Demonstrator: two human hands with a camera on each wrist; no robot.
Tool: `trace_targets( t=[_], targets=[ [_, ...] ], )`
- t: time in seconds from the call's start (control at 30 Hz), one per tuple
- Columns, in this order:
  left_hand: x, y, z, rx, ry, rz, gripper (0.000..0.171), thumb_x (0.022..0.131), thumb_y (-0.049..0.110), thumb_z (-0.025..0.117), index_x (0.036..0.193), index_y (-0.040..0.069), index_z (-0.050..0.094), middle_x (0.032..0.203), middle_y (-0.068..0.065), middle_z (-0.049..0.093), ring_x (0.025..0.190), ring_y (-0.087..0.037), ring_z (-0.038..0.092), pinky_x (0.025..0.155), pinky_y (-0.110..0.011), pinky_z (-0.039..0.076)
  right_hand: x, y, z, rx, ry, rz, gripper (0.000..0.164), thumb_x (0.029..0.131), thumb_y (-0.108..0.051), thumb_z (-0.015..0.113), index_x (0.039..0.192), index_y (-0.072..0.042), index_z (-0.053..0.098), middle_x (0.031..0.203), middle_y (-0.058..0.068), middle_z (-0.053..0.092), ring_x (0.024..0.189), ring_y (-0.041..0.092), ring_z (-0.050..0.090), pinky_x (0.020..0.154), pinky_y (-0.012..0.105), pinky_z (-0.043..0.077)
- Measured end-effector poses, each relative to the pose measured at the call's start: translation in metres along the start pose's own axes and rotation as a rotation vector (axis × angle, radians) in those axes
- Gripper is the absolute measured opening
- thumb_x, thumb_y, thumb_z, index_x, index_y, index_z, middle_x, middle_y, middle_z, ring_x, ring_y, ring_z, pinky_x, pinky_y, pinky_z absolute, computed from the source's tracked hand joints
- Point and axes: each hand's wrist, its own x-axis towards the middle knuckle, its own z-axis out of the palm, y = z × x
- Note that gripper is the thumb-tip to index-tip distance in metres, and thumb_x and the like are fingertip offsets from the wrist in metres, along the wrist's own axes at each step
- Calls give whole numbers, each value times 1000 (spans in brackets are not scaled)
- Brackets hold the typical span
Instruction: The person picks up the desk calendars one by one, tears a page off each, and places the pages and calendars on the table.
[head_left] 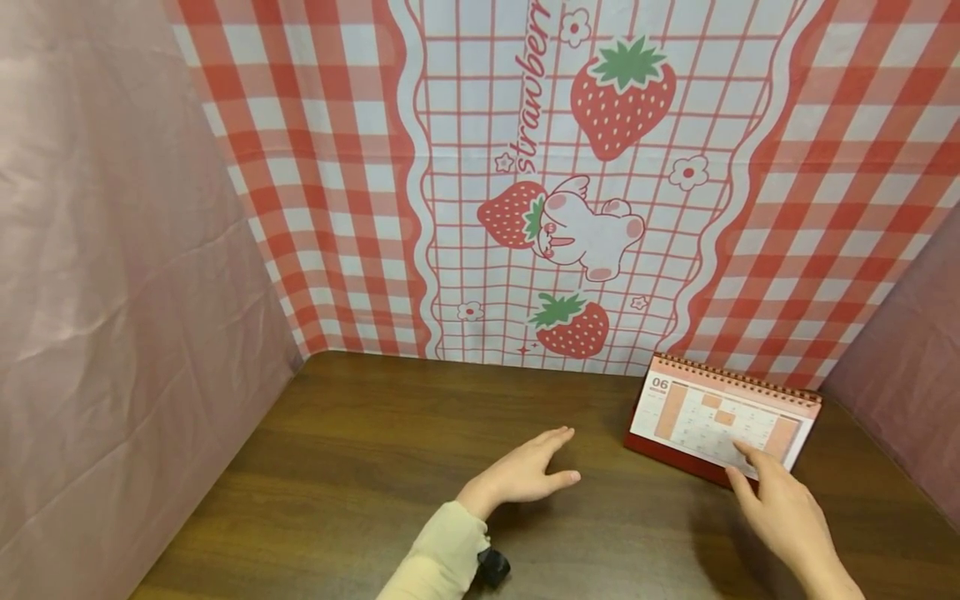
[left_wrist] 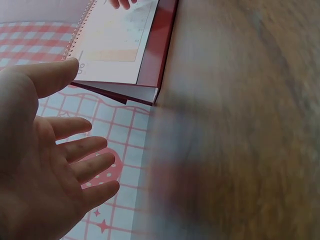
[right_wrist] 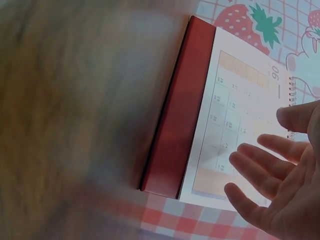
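Note:
A spiral-bound desk calendar [head_left: 693,425] with a dark red base stands at the right back of the table, its page marked 06. My right hand [head_left: 783,508] is just in front of it, fingers spread and overlapping the lower right of the page in the head view. In the right wrist view the same hand [right_wrist: 285,175] has its fingers apart with nothing between them. Left of the calendar, my left hand [head_left: 521,471] hovers over the table with its thumb apart from the extended fingers. The left wrist view shows its bare palm [left_wrist: 45,175], the calendar [left_wrist: 112,45] beyond the thumb.
The brown wooden table [head_left: 360,450] meets a red-and-white checked cloth [head_left: 352,167] with strawberry prints at the back. Pink fabric [head_left: 112,292] hangs along the left side, and more pink fabric [head_left: 907,358] along the right. A black wrist device [head_left: 492,567] sits by the left sleeve.

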Motion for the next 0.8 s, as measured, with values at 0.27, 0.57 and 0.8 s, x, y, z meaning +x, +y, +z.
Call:
trace_targets(
  t=[0.27, 0.57, 0.8],
  targets=[
    [4, 3, 3, -3, -13, 5, 65, 92, 46, 45, 144, 12, 25, 148, -6, 26, 135, -17, 26, 107, -34, 28, -1, 5, -10, 6, 5, 102, 35, 92, -24, 48, 117, 0, 54, 109, 29, 57, 90, 49, 54, 58, 55, 41],
    [8, 5, 6, -6, -16, -9, 66, 91, 49, 45, 144, 15, 25, 149, -4, 26, 135, -16, 26, 106, -33, 28, -1, 8, -17, -9, 33, 180, 33, 92, -24, 46, 112, -2, 58, 100, 25, 63, 82, 49, 56, 48, 48, 39],
    [10, 8, 12, 0, -27, 5, 69, 90, 50, 44, 144, 11, 26, 148, -5, 26, 135, -15, 26, 106, -31, 28, -3, 10, -18, -21, 31, 227, 34, 92, -28, 45, 111, -3, 58, 94, 22, 64, 76, 47, 57, 44, 45, 38]
  ],
)
